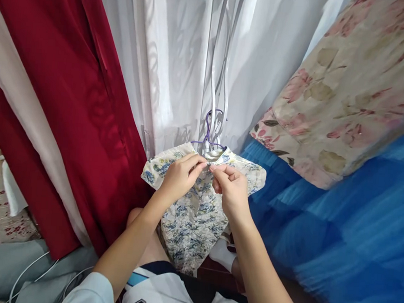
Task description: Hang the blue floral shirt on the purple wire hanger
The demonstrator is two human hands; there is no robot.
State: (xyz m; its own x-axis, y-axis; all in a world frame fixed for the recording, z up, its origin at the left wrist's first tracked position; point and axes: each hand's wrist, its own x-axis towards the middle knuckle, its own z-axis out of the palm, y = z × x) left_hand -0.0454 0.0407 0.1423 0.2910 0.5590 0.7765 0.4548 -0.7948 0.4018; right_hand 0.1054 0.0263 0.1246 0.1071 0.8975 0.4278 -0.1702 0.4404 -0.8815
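Observation:
A white shirt with a blue and yellow floral print (196,221) hangs in front of me on a purple hanger (207,126). My left hand (183,174) pinches the front edge of its neckline, thumb against fingers. Right beside it, my right hand (230,184) is closed in a pinch at the same neckline, with its other fingers curled in. Between the two sets of fingertips shows a small dark spot, too small to name. Both forearms cover part of the shirt's sides.
Behind the shirt hang white curtains (175,65) and white metal bars (214,77). Dark red cloth (77,95) drapes at left. A pink-flowered fabric (352,102) and blue tulle (320,245) occupy the right. White cables (24,270) lie on grey cloth at lower left.

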